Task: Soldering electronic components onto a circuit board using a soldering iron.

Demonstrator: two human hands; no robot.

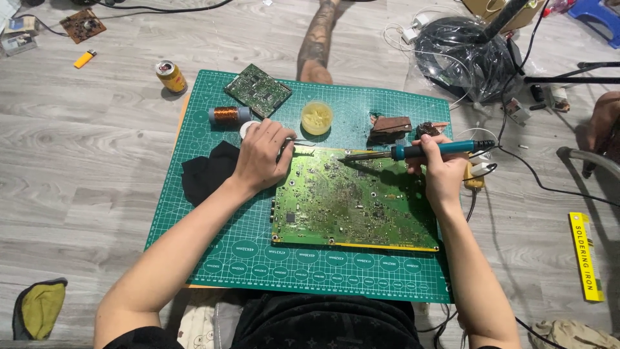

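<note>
A large green circuit board [352, 200] lies on a green cutting mat [213, 249] on the floor. My left hand [261, 155] rests at the board's upper left corner, pinching thin metal tweezers [303, 141] that point right over the board's top edge. My right hand [439, 165] grips a blue-handled soldering iron [420, 150]. Its tip [342, 158] touches the board near the top middle, close to the tweezers.
On the mat's far side sit a smaller circuit board [258, 89], a copper wire spool [227, 116], a round tub of yellow paste [316, 117], a brown sponge holder [389, 126] and a black cloth [208, 170]. A drink can [170, 76], cables and a yellow box [586, 256] lie on the floor.
</note>
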